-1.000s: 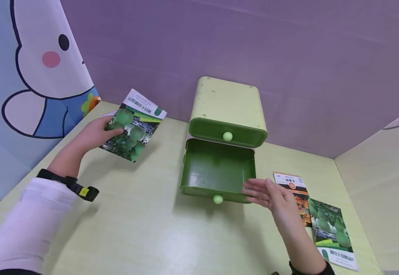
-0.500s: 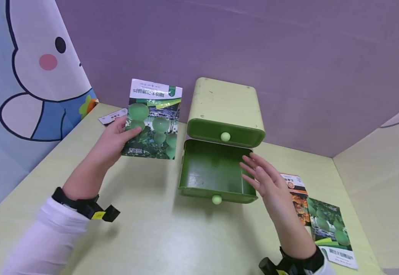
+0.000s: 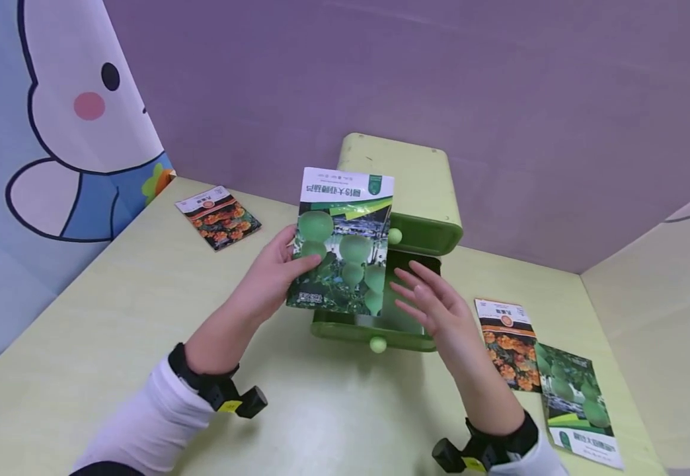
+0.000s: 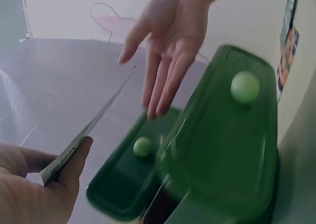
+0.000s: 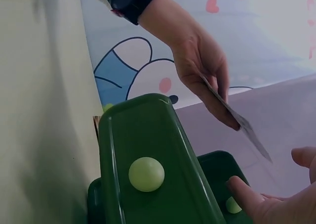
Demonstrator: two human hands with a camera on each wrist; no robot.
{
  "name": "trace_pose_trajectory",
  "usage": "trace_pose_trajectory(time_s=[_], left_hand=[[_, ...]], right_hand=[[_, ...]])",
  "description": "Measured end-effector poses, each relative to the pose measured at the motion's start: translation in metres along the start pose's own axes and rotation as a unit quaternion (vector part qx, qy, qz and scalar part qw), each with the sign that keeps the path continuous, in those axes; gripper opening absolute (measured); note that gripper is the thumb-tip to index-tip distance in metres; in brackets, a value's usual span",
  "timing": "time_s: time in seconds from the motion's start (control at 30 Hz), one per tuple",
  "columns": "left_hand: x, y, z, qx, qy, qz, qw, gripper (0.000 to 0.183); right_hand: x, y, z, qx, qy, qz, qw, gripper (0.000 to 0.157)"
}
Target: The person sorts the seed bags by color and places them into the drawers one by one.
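Observation:
My left hand (image 3: 268,277) pinches a green seed packet (image 3: 345,244) by its left edge, thumb on the front, above the pulled-out lower drawer (image 3: 345,327). In the left wrist view the packet (image 4: 89,127) is seen edge-on. My right hand (image 3: 440,311) hovers at the drawer's right side, its fingers spread and apart from the packet; the right wrist view shows part of this hand (image 5: 281,199) near the packet (image 5: 247,127). Behind the packet stands the small two-drawer cabinet (image 3: 404,165), its upper drawer (image 3: 428,235) pushed in. Most of the lower drawer's inside is hidden by the packet.
An orange-flower seed packet (image 3: 219,217) lies at the table's back left. On the right lie another orange-flower packet (image 3: 508,347) and a green packet (image 3: 579,403), edges touching or overlapping. A purple wall (image 3: 499,132) rises behind the cabinet.
My left hand has carried the green packet rightward from the back left to over the lower drawer, uncovering an orange-flower packet. My right hand has shifted slightly left and up, fingers spreading.

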State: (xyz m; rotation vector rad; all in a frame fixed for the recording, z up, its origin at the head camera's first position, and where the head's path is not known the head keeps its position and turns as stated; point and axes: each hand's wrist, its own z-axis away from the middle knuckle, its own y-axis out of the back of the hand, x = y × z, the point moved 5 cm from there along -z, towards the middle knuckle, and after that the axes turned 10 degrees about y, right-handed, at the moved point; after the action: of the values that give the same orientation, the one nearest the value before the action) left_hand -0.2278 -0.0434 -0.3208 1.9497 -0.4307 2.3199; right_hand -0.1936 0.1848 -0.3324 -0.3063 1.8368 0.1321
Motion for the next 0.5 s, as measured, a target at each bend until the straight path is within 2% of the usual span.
trace_pose_trajectory(time_s=[0.13, 0.3, 0.37, 0.5], left_hand=[[-0.007, -0.017, 0.0, -0.006, 0.016, -0.004, 0.9998, 0.053], [-0.013, -0.034, -0.001, -0.016, 0.032, -0.024, 0.9991, 0.059], [-0.016, -0.038, -0.002, -0.021, 0.037, -0.028, 0.9987, 0.059], [-0.021, -0.046, -0.002, -0.03, 0.044, -0.041, 0.9977, 0.055]], right_hand=[[0.004, -0.002, -0.001, 0.009, -0.036, 0.021, 0.999, 0.051], [0.006, -0.001, -0.001, 0.039, -0.093, 0.07, 0.992, 0.059], [0.006, 0.0, 0.0, 0.044, -0.1, 0.083, 0.99, 0.061], [0.004, 0.002, 0.001, 0.05, -0.085, 0.094, 0.991, 0.057]])
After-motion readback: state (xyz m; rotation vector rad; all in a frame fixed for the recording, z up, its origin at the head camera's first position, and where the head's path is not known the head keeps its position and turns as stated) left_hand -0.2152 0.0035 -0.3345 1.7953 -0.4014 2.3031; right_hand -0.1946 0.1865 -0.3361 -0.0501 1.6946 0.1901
